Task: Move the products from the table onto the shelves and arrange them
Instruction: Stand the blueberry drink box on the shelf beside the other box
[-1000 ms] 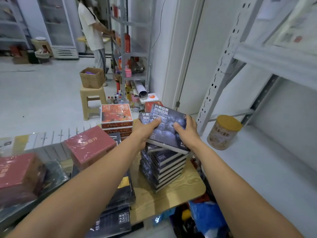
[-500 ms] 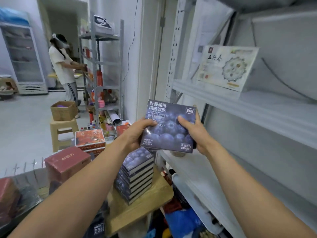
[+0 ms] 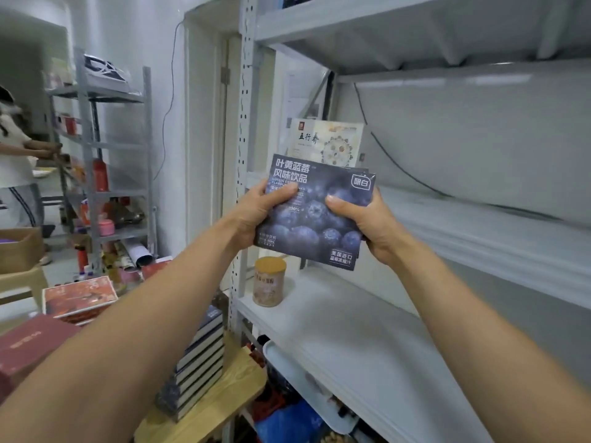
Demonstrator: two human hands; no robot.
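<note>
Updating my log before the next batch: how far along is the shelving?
Early. Done: a can on the lower shelf and a white box on the middle shelf. In hand: the left hand and right hand hold a blueberry box up near the middle shelf. Left: the blueberry stack and red boxes on the table.

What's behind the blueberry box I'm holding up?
Behind the blueberry box, the upper part of a pale box with a ring of small pictures shows. Its lower part and what it rests on are covered.
</note>
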